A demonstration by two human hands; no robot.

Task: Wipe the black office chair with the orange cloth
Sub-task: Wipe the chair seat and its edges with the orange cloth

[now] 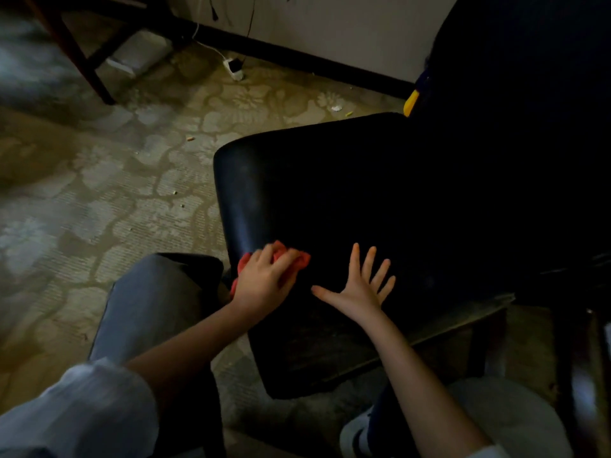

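The middle and far part of the black chair seat (pixel 347 193) lie bare and open to a hand. Its near edge is taken: the left hand (pixel 264 279) grips the orange cloth (pixel 297 257) at the near left corner, and the right hand (pixel 360 289) lies flat just beside it. The tall backrest (pixel 529 94) walls off the right. To the left, open carpet (pixel 99 200) runs to a wooden leg (pixel 82 61) and a plug block (pixel 235 68). A bent knee (pixel 155 292) crowds the near left corner.

Patterned carpet (pixel 99 193) carries the black office chair (pixel 330 193), a white power strip (pixel 235 69) near the wall (pixel 330 28), and small scraps (pixel 336 108), possibly paper or crumbs
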